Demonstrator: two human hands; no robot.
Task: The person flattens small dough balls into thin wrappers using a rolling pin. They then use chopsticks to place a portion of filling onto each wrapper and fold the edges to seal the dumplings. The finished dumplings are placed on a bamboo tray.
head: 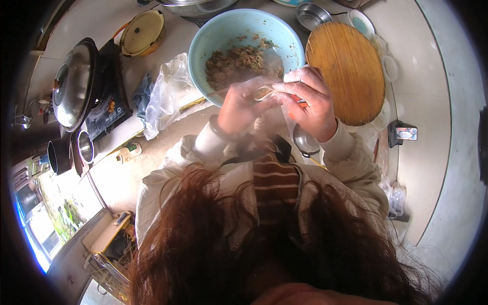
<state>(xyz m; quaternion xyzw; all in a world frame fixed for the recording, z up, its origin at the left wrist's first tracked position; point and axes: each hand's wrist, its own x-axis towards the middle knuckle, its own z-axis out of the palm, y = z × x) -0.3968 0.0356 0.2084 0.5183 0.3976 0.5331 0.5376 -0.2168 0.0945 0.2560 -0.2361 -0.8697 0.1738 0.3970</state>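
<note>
A thin pale dough wrapper is folded up between my two hands, with a bit of filling showing at its opening. My left hand is slightly blurred and cups it from the left. Flour coats my right hand, whose fingertips pinch the wrapper's edge. Just beyond both hands stands a light blue basin with chopped, greenish-brown filling in its lower part. Smears of the mix cling to its inner wall. Something red or orange shows partly behind my right fingers; I cannot tell what.
Right of the basin rests a round wooden board, near a steel bowl. On the left are a lidded pan on a black cooker, a yellowish enamel lid and a clear plastic bag. A phone sits at right.
</note>
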